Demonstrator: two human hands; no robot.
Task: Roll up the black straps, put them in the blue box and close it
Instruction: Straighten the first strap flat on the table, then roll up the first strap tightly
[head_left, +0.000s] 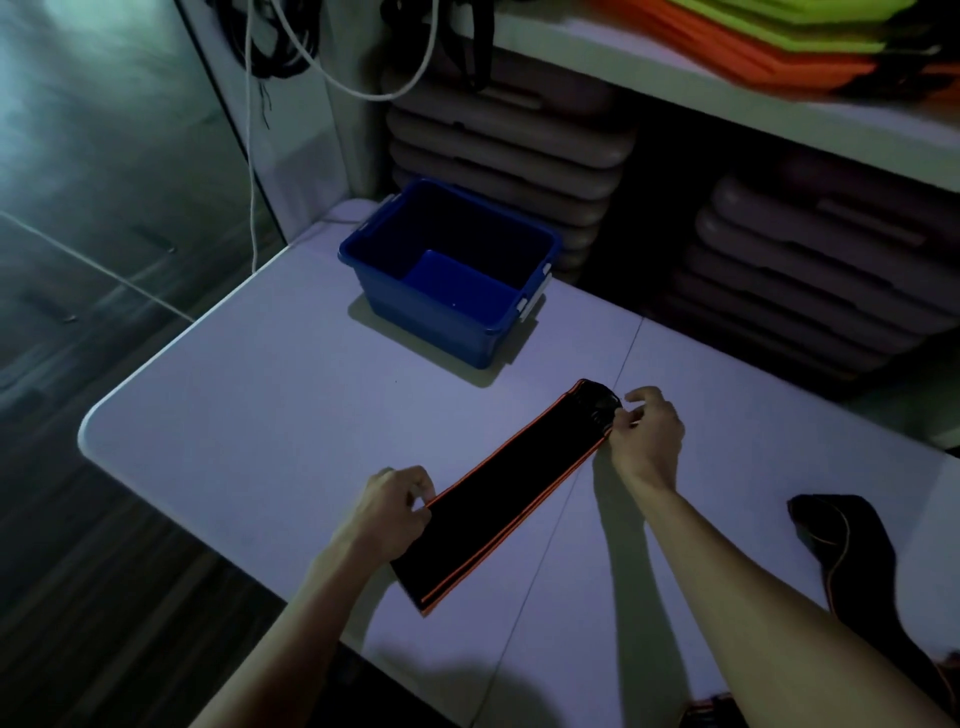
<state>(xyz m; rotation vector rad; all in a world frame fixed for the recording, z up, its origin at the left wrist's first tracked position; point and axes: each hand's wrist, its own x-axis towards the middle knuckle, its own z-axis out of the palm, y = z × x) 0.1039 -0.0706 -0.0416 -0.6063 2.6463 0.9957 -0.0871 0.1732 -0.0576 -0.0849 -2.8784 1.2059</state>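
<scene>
**Strap laid out for rolling**

Left hand (392, 506) pinches the near long edge of the flat black, orange-trimmed fabric strap (498, 499), which runs diagonally up-right on the white table (260, 415). Right hand (647, 434) pinches its rolled far end. The open blue plastic box (530, 312) stands beyond.

The scene is dim with a bluish cast; light seems to come from the far right, since the blue box (452, 270) and both arms drop shadows toward the near left on the pale table (249, 415). Edges bow from the wide lens, and the far corners look soft, perhaps from motion.
</scene>
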